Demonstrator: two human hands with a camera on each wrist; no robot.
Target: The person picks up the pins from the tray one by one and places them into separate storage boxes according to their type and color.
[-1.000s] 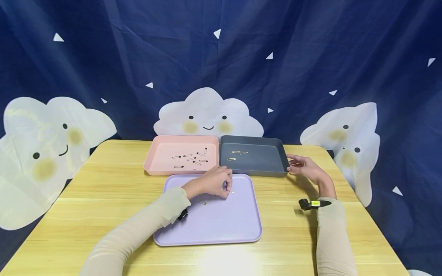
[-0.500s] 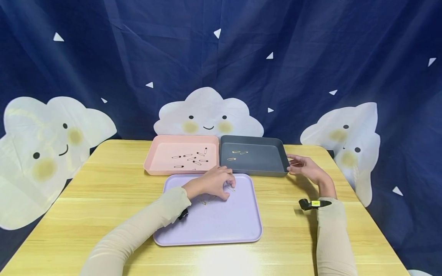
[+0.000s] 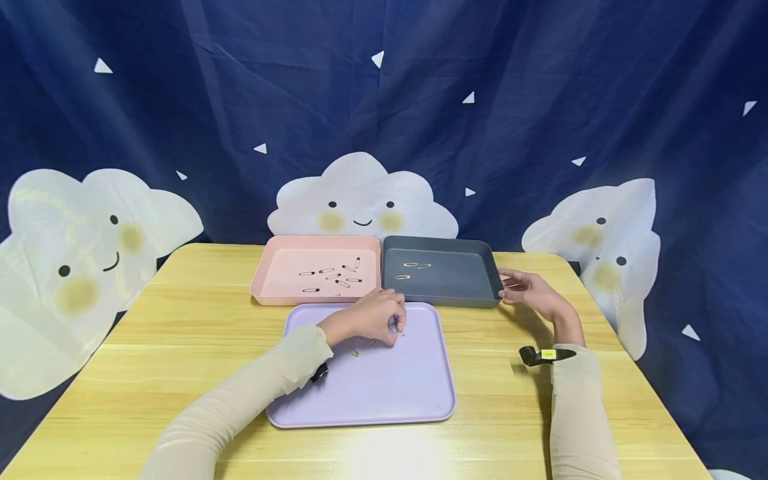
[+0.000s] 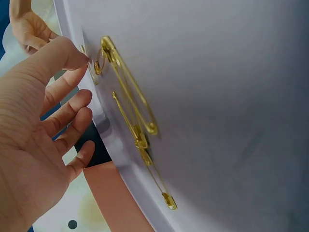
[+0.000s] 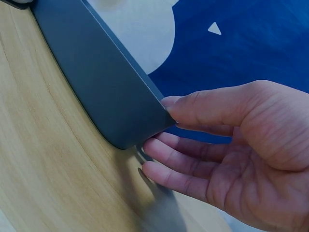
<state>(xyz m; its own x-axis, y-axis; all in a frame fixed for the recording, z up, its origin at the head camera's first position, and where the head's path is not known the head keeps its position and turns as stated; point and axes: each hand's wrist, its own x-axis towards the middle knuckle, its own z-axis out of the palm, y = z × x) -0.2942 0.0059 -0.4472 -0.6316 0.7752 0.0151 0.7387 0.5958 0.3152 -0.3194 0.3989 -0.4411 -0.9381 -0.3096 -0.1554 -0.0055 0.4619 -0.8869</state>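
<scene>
Left hand pinching a gold safety pin near the lilac tray's far edge, right hand spread against the grey tray's corner, bare wooden table around.

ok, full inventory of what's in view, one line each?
Table: 1, yellow wood, under everything.
Lilac tray: 1, nearest the person.
Pink tray: 1, far left; black pins inside, about seven.
Grey tray: 1, far right; gold pins inside, three.
Loose gold pins: at least three, on the lilac tray by the left hand.
Backdrop: navy cloth, white clouds.
Left hand: on the lilac tray, fingertips at a pin.
Right hand: touching the grey tray's corner.
</scene>
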